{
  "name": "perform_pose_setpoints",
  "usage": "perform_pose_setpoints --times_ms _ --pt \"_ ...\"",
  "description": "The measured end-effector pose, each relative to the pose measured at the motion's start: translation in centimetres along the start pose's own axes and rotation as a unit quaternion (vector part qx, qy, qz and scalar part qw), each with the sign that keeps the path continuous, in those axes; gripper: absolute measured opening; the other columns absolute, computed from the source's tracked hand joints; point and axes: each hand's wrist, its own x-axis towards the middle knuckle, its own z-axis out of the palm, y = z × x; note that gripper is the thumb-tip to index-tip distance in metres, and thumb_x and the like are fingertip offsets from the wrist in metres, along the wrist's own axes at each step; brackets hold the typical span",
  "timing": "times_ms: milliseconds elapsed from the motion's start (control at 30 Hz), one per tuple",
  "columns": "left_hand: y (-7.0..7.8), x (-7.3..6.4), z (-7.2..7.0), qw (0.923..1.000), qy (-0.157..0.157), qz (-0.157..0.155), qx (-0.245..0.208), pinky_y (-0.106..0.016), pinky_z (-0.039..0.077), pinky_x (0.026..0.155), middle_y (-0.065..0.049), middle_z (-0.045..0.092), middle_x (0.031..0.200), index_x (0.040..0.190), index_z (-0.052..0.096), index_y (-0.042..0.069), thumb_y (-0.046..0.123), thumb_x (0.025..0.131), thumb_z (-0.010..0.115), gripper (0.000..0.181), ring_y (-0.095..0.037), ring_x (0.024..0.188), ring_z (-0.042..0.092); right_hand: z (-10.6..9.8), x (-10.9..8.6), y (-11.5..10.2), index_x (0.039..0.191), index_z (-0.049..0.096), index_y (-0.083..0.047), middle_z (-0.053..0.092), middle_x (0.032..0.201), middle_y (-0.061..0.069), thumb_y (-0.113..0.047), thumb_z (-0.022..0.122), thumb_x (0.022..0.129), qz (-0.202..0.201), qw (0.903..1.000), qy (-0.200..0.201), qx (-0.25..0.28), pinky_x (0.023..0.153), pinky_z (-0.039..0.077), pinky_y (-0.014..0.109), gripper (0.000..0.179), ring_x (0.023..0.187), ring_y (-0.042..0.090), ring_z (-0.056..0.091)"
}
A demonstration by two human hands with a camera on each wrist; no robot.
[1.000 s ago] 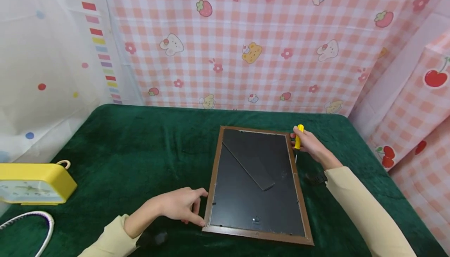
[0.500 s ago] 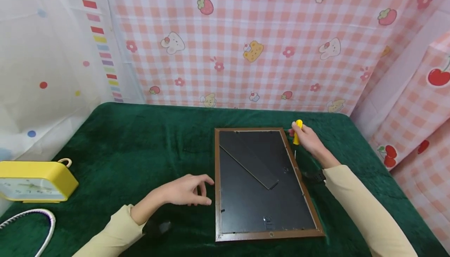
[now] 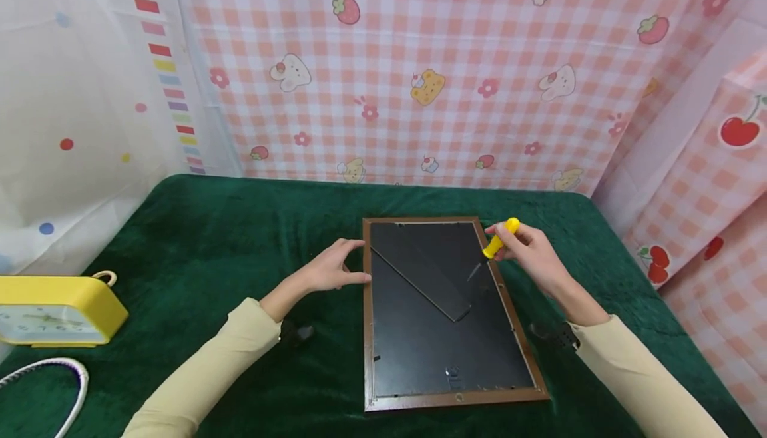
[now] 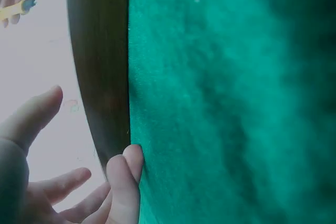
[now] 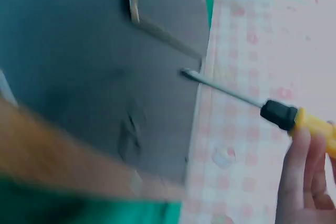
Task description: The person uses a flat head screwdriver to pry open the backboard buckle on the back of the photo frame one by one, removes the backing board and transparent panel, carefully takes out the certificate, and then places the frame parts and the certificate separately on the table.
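Note:
A picture frame (image 3: 419, 351) with a brown border lies face down, its black back panel upward. Across the panel runs a slanting stand leg (image 3: 419, 285). At the frame's left border is my left hand (image 3: 328, 270), thumb and forefinger spread, fingertips at the edge; in the left wrist view its fingers (image 4: 123, 182) meet the brown border (image 4: 102, 66). My right hand (image 3: 533, 258) grips the yellow handle of a screwdriver (image 3: 497, 243) over the panel's upper right. The right wrist view shows its metal shaft (image 5: 231, 94) pointing at the panel; whether the tip touches is unclear.
A yellow alarm clock (image 3: 66, 311) stands at the left of the green cloth-covered table (image 3: 252, 225). In front of it lies a looped white cord (image 3: 84, 385). Checked curtain (image 3: 389, 92) hangs behind the table and on the right.
The frame has turned slightly and shifted. My left hand left its lower left corner and moved up along the left border. The screwdriver has swung from outside the right border to over the panel.

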Motion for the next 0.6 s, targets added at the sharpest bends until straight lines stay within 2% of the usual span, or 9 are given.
perform_pose_setpoints --times_ms 67,167,233,300,367,400,467,533,600 --pt "0.1 0.3 0.1 0.9999 -0.007 -0.007 0.005 -0.027 0.045 0.05 -0.019 0.027 0.132 0.137 0.027 0.006 0.032 0.08 0.066 0.074 -0.014 0.057 0.052 0.8 -0.7 0.1 0.11 0.053 0.003 0.05 0.104 0.016 -0.03 0.044 0.093 0.016 0.9971 -0.018 0.073 0.074 0.048 0.031 0.039 0.082 0.021 0.055" --pt "0.2 0.7 0.1 0.9995 -0.015 -0.016 0.023 -0.028 0.045 0.052 -0.019 0.025 0.134 0.139 0.024 0.008 0.035 0.078 0.066 0.078 -0.017 0.06 0.053 2.3 -1.6 0.2 0.11 0.052 0.002 0.049 0.108 0.013 -0.027 0.049 0.091 0.046 0.9835 -0.033 0.172 0.077 0.046 0.03 0.035 0.087 0.018 0.056" --pt "0.3 1.0 0.1 0.9984 -0.02 -0.02 0.048 -0.032 0.047 0.06 -0.019 0.025 0.134 0.139 0.024 0.008 0.038 0.078 0.065 0.079 -0.022 0.075 0.056 3.2 -2.1 0.3 0.11 0.051 0.004 0.05 0.107 0.012 -0.024 0.051 0.091 0.06 0.973 -0.048 0.218 0.078 0.046 0.031 0.034 0.087 0.019 0.056" --pt "0.3 1.3 0.2 0.9963 -0.024 -0.031 0.077 -0.033 0.046 0.067 -0.019 0.025 0.135 0.14 0.023 0.008 0.041 0.078 0.064 0.081 -0.026 0.092 0.053 4.2 -2.6 0.4 0.111 0.051 0.006 0.051 0.108 0.014 -0.019 0.052 0.091 0.07 0.962 -0.071 0.254 0.079 0.045 0.033 0.032 0.087 0.02 0.057" --pt "0.3 1.7 0.3 0.9946 -0.03 -0.038 0.092 -0.034 0.046 0.069 -0.021 0.025 0.135 0.14 0.022 0.006 0.042 0.078 0.064 0.083 -0.027 0.098 0.051 5.0 -3.1 0.5 0.109 0.052 0.006 0.053 0.107 0.015 -0.015 0.052 0.09 0.079 0.9525 -0.098 0.278 0.079 0.045 0.034 0.028 0.087 0.02 0.057" --pt "0.4 1.8 0.3 0.9942 -0.035 -0.044 0.092 -0.033 0.046 0.068 -0.022 0.024 0.136 0.14 0.021 0.006 0.042 0.078 0.064 0.083 -0.027 0.096 0.052 5.4 -3.4 0.4 0.108 0.054 0.004 0.053 0.107 0.016 -0.014 0.052 0.09 0.082 0.9487 -0.111 0.284 0.079 0.045 0.035 0.025 0.087 0.021 0.057" --pt "0.4 2.1 0.4 0.9942 -0.048 -0.054 0.08 -0.029 0.048 0.06 -0.023 0.022 0.137 0.14 0.018 0.005 0.039 0.078 0.065 0.085 -0.023 0.081 0.057 6.0 -3.8 0.3 0.108 0.055 0.002 0.054 0.108 0.017 -0.011 0.052 0.09 0.093 0.942 -0.136 0.292 0.079 0.044 0.036 0.023 0.088 0.022 0.058" --pt "0.5 2.2 0.4 0.9945 -0.058 -0.06 0.063 -0.028 0.047 0.053 -0.024 0.02 0.138 0.14 0.016 0.004 0.036 0.078 0.066 0.086 -0.019 0.067 0.058 6.4 -4.2 0.2 0.109 0.054 0.004 0.055 0.108 0.017 -0.011 0.053 0.089 0.105 0.9382 -0.158 0.289 0.079 0.044 0.036 0.025 0.088 0.023 0.059" --pt "0.6 2.2 0.3 0.9942 -0.064 -0.066 0.055 -0.027 0.047 0.051 -0.024 0.018 0.139 0.141 0.014 0.005 0.035 0.079 0.066 0.087 -0.017 0.062 0.058 6.8 -4.5 -0.1 0.112 0.051 0.009 0.055 0.107 0.018 -0.011 0.053 0.089 0.12 0.9366 -0.178 0.277 0.079 0.044 0.037 0.031 0.088 0.024 0.059"
